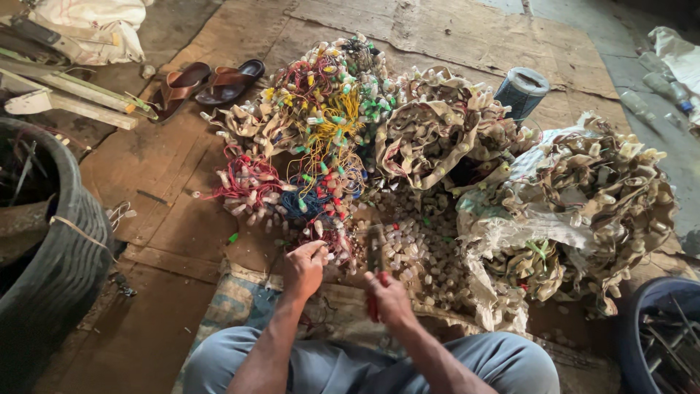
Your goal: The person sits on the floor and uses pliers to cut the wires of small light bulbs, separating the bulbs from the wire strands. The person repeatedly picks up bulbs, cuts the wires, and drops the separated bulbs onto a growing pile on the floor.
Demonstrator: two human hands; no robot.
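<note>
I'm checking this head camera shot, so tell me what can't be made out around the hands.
- Red-handled tool: the right hand covers the handle, and its blade is blurred.
- Left hand fingertips: buried in the wire bundles.
- Black tyre: cut off by the left edge.
- Blue tub: cut off at the bottom right corner.

left hand (pixel 305 268): forearm reaching forward, fingers curled downward, seemingly pinching.
right hand (pixel 390 295): fist closed, knuckles up, forearm angled inward.
</note>
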